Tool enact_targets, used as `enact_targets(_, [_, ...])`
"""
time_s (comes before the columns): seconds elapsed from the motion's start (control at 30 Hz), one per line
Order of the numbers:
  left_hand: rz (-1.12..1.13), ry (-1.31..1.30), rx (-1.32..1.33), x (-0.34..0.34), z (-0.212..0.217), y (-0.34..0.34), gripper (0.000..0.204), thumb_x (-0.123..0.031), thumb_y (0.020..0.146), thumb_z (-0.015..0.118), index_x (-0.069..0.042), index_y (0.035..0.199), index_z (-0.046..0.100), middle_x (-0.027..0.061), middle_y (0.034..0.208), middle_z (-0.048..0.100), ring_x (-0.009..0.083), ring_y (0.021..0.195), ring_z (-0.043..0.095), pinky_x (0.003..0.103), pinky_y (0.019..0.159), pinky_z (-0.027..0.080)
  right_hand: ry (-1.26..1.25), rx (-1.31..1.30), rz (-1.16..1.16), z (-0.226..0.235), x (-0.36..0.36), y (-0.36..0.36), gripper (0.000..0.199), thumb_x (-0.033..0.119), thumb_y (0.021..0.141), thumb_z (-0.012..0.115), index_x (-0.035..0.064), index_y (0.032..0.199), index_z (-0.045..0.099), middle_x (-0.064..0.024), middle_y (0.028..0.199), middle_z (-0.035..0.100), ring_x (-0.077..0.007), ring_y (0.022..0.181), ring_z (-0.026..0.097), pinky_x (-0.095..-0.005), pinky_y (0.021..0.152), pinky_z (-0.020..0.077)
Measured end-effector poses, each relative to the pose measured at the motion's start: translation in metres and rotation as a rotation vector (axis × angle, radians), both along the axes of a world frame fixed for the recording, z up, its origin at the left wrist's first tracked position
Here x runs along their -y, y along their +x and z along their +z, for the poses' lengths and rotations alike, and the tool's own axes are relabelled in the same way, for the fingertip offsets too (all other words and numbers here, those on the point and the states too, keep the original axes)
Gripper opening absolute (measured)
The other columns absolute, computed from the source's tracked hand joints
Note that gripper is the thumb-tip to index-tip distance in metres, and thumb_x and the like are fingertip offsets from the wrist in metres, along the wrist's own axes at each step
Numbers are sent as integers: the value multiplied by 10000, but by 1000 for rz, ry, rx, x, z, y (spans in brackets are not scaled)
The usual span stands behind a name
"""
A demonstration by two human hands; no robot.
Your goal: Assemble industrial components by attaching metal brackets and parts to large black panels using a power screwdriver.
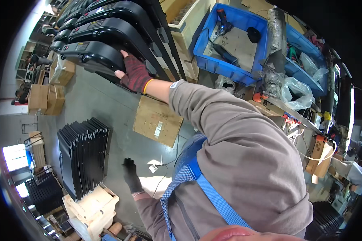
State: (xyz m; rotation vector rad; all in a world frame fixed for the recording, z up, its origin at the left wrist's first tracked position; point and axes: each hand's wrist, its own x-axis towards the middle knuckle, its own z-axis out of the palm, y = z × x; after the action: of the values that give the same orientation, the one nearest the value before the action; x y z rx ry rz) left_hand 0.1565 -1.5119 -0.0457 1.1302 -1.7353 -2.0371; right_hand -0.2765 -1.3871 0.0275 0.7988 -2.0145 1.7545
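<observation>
My right hand (pixel 136 75), in a dark red and black glove with bare fingertips, grips the rounded end of a black treadmill (pixel 93 54). That treadmill is the nearest in a row of similar ones standing close together. Part of the grip is hidden behind the hand. My left hand (pixel 132 176), in a dark glove, hangs low over the grey floor, fingers loosely stretched and holding nothing. A flat cardboard sheet (pixel 155 120) lies on the floor below my right forearm.
A blue tub (pixel 245 74) at the upper right holds power tools. Beside it are a plastic-wrapped post (pixel 275 36) and a clear bag (pixel 297 94). At left stand a stack of black panels (pixel 82 156), a wooden crate (pixel 93 207) and cardboard boxes (pixel 38 98). A cable (pixel 165 170) crosses the floor.
</observation>
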Motion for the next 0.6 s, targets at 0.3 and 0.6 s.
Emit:
enact_targets(0.3, [-148,-641,-49,75,181,-228,433,-275,1014,427,-3,1350,452,133,1314,514,211,1167,496,326,1012,390,-10,247,446,10,4,37,535,275,734,737,66,1181,531,-182,1056,589,-379,986,577,-434,837,467])
enact_targets(0.6, [27,-362,289,182,251,-285,358,-117,849,603,38,1167,550,67,864,622,184,699,630,287,635,555,14,-72,808,3,0,109,469,287,704,729,106,1111,584,-149,1012,625,-359,972,596,-448,839,479])
